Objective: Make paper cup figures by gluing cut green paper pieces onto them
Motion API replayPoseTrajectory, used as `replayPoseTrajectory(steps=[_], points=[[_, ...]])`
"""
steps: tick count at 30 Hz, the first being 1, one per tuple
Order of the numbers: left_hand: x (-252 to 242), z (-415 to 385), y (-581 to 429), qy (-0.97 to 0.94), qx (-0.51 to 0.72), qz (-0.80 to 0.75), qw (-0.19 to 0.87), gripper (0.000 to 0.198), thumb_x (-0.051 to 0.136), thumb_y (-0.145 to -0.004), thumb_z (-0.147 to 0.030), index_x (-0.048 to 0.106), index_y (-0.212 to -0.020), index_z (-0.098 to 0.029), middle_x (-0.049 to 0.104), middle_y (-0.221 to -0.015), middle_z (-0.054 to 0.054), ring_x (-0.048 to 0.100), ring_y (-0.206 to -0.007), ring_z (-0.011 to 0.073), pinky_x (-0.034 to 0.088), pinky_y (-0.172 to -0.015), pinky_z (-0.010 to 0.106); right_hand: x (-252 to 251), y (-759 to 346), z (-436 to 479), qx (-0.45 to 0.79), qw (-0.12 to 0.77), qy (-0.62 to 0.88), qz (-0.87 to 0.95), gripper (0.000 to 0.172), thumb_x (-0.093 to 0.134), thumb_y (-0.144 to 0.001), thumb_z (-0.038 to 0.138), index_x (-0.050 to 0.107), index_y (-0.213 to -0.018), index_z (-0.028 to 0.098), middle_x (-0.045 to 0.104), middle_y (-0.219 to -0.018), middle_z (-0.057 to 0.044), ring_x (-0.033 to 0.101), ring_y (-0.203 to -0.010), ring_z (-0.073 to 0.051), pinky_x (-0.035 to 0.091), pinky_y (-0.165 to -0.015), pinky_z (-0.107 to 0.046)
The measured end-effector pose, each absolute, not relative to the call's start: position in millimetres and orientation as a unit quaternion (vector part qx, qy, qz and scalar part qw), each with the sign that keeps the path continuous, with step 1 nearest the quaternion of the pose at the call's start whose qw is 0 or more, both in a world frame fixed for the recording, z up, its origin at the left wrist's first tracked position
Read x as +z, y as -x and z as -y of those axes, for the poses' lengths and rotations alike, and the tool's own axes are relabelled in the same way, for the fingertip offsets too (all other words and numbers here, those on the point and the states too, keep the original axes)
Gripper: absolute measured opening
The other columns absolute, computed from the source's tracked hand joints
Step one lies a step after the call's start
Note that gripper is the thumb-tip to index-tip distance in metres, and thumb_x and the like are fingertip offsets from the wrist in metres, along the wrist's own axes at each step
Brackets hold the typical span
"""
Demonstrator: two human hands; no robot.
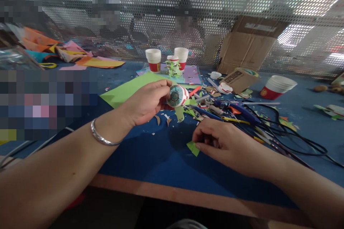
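My left hand [150,102] is closed on a small paper-cup turtle [177,96], a cut-down cup with a teal patterned round face, a red and white side and green paper pieces sticking out. It is held above the blue table [150,157], tilted toward me. Lower and to the right, my right hand [219,139] pinches a small piece of green paper [192,148] between thumb and fingers, close to the tabletop. A large green paper sheet [120,93] lies behind my left hand.
Stacked paper cups [153,61] stand at the back beside a green-limbed cup figure [173,67]. Paper scraps, a blue glue gun [245,114] and black cables [303,143] spread to the right. More cups [278,87] and a cardboard box [239,80] stand there. Coloured paper [99,62] lies back left.
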State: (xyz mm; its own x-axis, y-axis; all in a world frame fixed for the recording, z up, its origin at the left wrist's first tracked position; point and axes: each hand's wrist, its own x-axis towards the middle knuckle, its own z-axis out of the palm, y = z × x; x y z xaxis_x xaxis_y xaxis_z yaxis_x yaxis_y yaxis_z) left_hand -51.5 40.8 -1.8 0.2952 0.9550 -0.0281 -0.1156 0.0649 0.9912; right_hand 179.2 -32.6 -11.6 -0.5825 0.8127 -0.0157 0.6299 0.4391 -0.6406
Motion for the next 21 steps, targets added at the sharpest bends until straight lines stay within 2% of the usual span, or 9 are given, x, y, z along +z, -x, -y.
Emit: replayPoseTrajectory(steps=[7,14,18,21], points=[[-1.3,-39.9,50.7,-0.53,0.434,-0.395,0.612,0.015,0.058,-0.073,-0.011,0.062,-0.085,-0.017,0.065,-0.08,0.001,0.062,-0.072,0.0136,0.05,-0.067,0.026,-9.5,-184.2,32.8,0.286,0.12,0.401,0.862,0.007,0.063,-0.091,0.017,0.068,-0.092,0.022,0.066,-0.095,-0.001,0.06,-0.081,-0.014,0.047,-0.073,-0.028],[1.3,-36.6,49.3,-0.526,0.424,-0.404,0.617,0.012,0.06,-0.073,-0.012,0.063,-0.084,-0.016,0.065,-0.079,0.001,0.058,-0.069,0.0121,0.048,-0.065,0.025,-5.9,-184.6,31.8,0.321,0.128,0.409,0.844,0.01,0.064,-0.088,0.011,0.065,-0.086,0.022,0.067,-0.09,0.0,0.059,-0.076,-0.013,0.046,-0.069,-0.027],[2.8,-34.1,48.3,-0.529,0.398,-0.41,0.627,0.009,0.06,-0.076,-0.012,0.063,-0.084,-0.017,0.062,-0.074,-0.001,0.055,-0.064,0.0107,0.046,-0.06,0.022,1.4,-190.5,31.9,0.362,0.15,0.423,0.818,0.008,0.065,-0.089,0.015,0.067,-0.087,0.023,0.068,-0.086,0.003,0.059,-0.074,-0.012,0.045,-0.068,-0.027],[3.0,-31.6,47.7,-0.534,0.371,-0.419,0.634,0.009,0.059,-0.078,-0.012,0.062,-0.084,-0.018,0.06,-0.071,-0.002,0.054,-0.062,0.0106,0.046,-0.058,0.022,4.8,-195.8,31.8,0.397,0.2,0.423,0.79,0.004,0.067,-0.092,0.023,0.066,-0.088,0.023,0.067,-0.085,0.003,0.059,-0.075,-0.013,0.047,-0.069,-0.027]])
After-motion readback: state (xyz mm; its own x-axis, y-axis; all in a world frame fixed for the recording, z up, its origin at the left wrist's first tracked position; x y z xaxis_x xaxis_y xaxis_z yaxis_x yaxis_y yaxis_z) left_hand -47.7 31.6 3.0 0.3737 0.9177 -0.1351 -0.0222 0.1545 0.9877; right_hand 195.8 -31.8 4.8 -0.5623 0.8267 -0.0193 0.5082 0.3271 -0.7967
